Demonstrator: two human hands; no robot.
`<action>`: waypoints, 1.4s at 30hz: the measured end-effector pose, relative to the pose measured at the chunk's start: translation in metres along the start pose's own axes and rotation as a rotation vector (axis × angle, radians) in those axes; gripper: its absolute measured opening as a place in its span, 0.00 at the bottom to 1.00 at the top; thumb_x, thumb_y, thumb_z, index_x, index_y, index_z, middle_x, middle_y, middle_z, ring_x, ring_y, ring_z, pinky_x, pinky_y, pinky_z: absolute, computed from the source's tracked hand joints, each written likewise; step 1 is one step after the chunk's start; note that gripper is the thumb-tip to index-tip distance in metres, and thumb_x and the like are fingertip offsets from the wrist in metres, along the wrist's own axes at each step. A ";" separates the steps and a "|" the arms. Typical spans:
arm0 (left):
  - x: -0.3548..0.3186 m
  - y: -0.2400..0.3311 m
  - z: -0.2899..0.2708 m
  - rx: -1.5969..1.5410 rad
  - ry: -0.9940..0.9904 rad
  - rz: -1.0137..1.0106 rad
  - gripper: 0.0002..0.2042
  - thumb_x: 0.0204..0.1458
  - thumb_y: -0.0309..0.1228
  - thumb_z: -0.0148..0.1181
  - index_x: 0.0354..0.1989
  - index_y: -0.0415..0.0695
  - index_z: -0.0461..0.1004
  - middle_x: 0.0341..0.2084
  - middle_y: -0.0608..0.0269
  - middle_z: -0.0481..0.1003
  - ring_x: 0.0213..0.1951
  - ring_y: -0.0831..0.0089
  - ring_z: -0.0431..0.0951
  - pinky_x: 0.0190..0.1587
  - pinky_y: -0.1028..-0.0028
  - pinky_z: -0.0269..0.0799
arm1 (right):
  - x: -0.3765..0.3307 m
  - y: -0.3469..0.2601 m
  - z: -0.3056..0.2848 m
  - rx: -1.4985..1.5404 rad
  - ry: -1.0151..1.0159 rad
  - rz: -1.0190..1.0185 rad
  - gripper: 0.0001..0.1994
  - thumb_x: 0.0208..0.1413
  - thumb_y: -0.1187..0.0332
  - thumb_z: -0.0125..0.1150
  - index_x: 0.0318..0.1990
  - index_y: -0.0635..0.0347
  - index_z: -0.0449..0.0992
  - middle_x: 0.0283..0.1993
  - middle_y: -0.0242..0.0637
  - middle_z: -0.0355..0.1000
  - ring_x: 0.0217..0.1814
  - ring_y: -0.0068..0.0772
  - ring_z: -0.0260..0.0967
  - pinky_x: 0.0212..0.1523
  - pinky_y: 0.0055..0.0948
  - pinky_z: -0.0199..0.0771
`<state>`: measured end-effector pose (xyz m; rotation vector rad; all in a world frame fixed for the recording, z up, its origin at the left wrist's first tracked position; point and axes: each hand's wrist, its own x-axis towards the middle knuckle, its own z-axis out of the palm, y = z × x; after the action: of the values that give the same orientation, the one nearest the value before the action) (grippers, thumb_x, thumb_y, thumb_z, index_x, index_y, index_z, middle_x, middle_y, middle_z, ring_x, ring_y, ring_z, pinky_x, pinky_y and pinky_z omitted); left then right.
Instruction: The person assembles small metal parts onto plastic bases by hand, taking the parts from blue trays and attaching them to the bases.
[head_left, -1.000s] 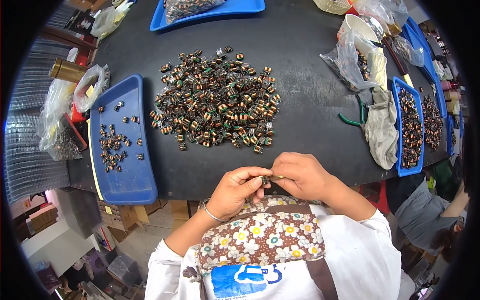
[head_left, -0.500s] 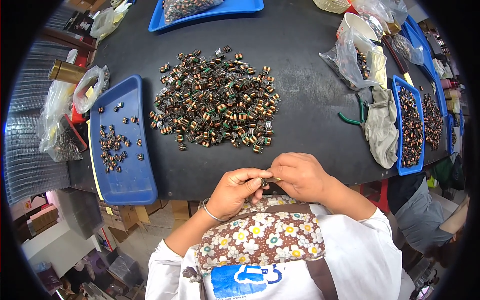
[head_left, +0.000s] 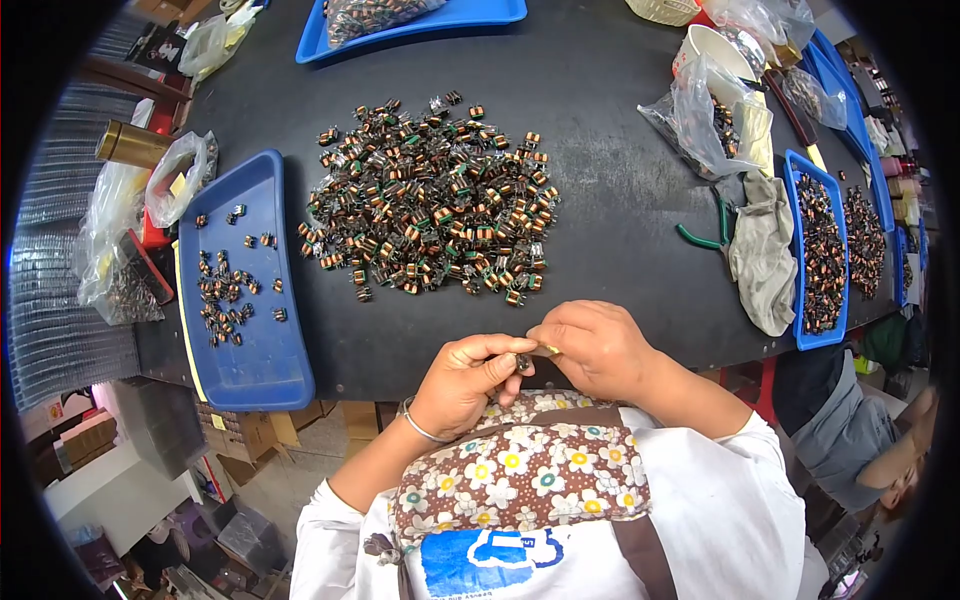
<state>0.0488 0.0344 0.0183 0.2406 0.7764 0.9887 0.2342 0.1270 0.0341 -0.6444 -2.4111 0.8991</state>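
Close to my body, at the near edge of the dark table, my left hand (head_left: pixel 462 388) pinches a small dark coil component (head_left: pixel 523 362) between thumb and forefinger. My right hand (head_left: pixel 602 350) is closed right beside it, its fingertips gripping a thin, yellowish piece (head_left: pixel 545 351) that meets the component. The exact kind of that piece is too small to tell. Beyond both hands lies a large heap of copper-wound coil components (head_left: pixel 430 200) with dark and green parts.
At left, a blue tray (head_left: pixel 255 375) holds several loose coils. Green-handled pliers (head_left: pixel 700 238) and a grey rag (head_left: pixel 762 255) lie at right, beside a filled blue tray (head_left: pixel 822 338). Plastic bags (head_left: pixel 700 125) stand behind them. Another person (head_left: pixel 850 430) is at far right.
My right hand has shifted slightly left and away from my body. The component in my left hand has moved a little left. The person at far right has shifted position.
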 end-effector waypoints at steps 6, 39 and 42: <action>-0.001 0.002 -0.002 -0.029 0.017 0.018 0.10 0.55 0.28 0.53 0.43 0.38 0.73 0.32 0.58 0.73 0.27 0.75 0.71 0.27 0.76 0.69 | 0.003 0.009 -0.003 0.005 0.034 0.100 0.08 0.39 0.77 0.62 0.30 0.59 0.75 0.27 0.36 0.70 0.27 0.39 0.70 0.27 0.32 0.70; 0.004 0.004 0.006 0.415 0.176 0.079 0.10 0.53 0.24 0.54 0.44 0.38 0.71 0.35 0.61 0.76 0.28 0.86 0.70 0.25 0.87 0.65 | 0.022 0.033 -0.004 -0.213 0.005 0.393 0.11 0.41 0.74 0.64 0.35 0.58 0.73 0.34 0.36 0.69 0.33 0.39 0.70 0.32 0.33 0.70; 0.004 0.002 0.005 0.419 0.171 0.088 0.10 0.53 0.24 0.54 0.44 0.38 0.71 0.35 0.62 0.76 0.28 0.86 0.70 0.26 0.87 0.65 | 0.013 0.029 -0.005 -0.046 -0.037 0.352 0.11 0.41 0.76 0.64 0.34 0.59 0.72 0.32 0.37 0.69 0.32 0.37 0.70 0.32 0.30 0.70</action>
<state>0.0521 0.0392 0.0208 0.5614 1.1361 0.9290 0.2345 0.1566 0.0209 -1.1033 -2.3969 1.0013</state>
